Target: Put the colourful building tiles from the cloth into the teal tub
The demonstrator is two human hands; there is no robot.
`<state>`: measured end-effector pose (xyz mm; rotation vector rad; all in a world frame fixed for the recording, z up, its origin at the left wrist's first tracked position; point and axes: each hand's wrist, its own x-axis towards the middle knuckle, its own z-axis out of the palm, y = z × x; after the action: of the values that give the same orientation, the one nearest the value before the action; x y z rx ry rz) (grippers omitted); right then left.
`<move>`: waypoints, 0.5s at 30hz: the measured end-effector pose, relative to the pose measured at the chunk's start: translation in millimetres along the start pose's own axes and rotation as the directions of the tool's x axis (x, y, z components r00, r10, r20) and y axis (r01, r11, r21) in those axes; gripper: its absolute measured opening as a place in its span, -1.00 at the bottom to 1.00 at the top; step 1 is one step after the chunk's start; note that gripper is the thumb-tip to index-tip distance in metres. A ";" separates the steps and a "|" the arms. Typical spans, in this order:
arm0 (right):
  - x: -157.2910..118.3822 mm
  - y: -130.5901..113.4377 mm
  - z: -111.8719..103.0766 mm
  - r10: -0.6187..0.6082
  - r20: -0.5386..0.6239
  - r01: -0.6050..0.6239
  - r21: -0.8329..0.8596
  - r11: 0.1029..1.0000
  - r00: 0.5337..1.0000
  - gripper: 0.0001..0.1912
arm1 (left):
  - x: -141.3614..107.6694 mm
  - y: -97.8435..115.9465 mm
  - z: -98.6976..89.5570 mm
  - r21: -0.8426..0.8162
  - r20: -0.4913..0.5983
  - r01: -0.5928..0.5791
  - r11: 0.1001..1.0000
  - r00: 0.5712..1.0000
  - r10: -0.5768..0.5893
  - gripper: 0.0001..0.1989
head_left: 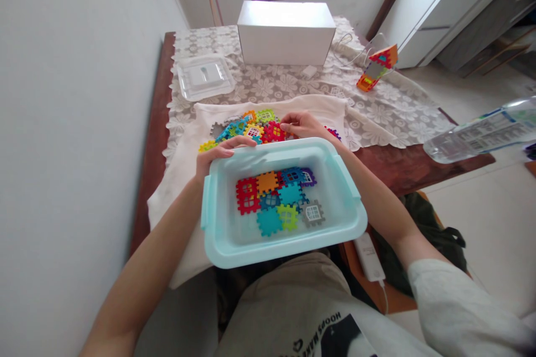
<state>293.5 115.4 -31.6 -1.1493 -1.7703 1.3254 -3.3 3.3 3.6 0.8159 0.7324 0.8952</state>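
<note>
A pale aqua plastic bin (285, 252) is tilted toward me at the table's near edge, above my lap. Several notched plastic tiles lie in it: a red window tile (248, 196), an orange tile (267, 183), a teal tile (268, 222) and a grey window tile (312, 213) among them. My left hand (221, 154) grips the bin's far left corner, its fingers along the rim. Beyond the rim, my right hand (305, 124) has its fingers closed at the edge of a red window tile (274, 131) in a colourful tile pile (234, 129).
A white cloth (180, 184) lies under the pile. Farther back are a clear lid (205, 77), a white box (287, 42) and a small tile-built model (377, 68). A plastic bottle (481, 131) is at right, and a white power bank (369, 256) sits beside me.
</note>
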 end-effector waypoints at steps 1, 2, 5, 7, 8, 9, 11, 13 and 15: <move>-0.3 -0.4 0.7 -0.005 0.000 0.005 0.003 1.000 1.000 -0.68 | 0.5 -0.3 -0.7 -0.003 -0.007 -0.013 1.000 1.000 0.013 -0.58; -0.3 -0.5 1.6 -0.008 -0.001 0.008 0.007 1.000 1.000 -0.69 | 0.8 -0.6 -1.1 -0.006 -0.013 -0.021 1.000 1.000 0.021 -0.59; 0.8 0.8 3.3 -0.009 -0.015 0.009 0.010 1.000 1.000 -0.71 | 0.6 -1.4 -1.4 0.000 -0.017 -0.021 1.000 1.000 0.021 -0.59; 2.3 2.6 3.0 -0.012 -0.031 0.012 0.004 1.000 0.999 -0.72 | 0.0 -1.3 -1.0 0.009 -0.016 -0.014 1.000 1.000 0.014 -0.58; 3.1 3.5 2.5 -0.020 -0.036 0.020 -0.001 1.000 0.999 -0.72 | -0.3 -1.0 -0.7 0.009 -0.022 -0.012 1.000 1.000 0.012 -0.59; 4.0 4.4 1.8 -0.033 -0.040 0.033 -0.004 0.999 0.999 -0.71 | -0.6 -0.5 -0.4 0.009 -0.030 -0.008 1.000 1.000 0.008 -0.59; 5.3 5.2 0.4 -0.065 -0.056 0.066 0.012 0.998 0.996 -0.69 | -0.6 0.5 -0.1 0.009 -0.032 0.011 1.000 0.999 -0.011 -0.58; 5.7 3.6 -0.6 -0.099 -0.089 0.106 0.069 0.992 0.991 -0.63 | 0.1 0.9 -0.4 0.010 -0.017 0.024 1.000 1.000 -0.024 -0.56; 4.4 -1.5 -1.0 -0.122 -0.125 0.141 0.155 0.978 0.985 -0.53 | 1.2 0.4 -1.0 0.012 -0.009 0.015 1.000 1.000 -0.015 -0.58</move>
<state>292.2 119.6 -29.9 -0.9813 -1.5950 1.2739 -3.7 4.9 3.1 0.8162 0.7513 0.8818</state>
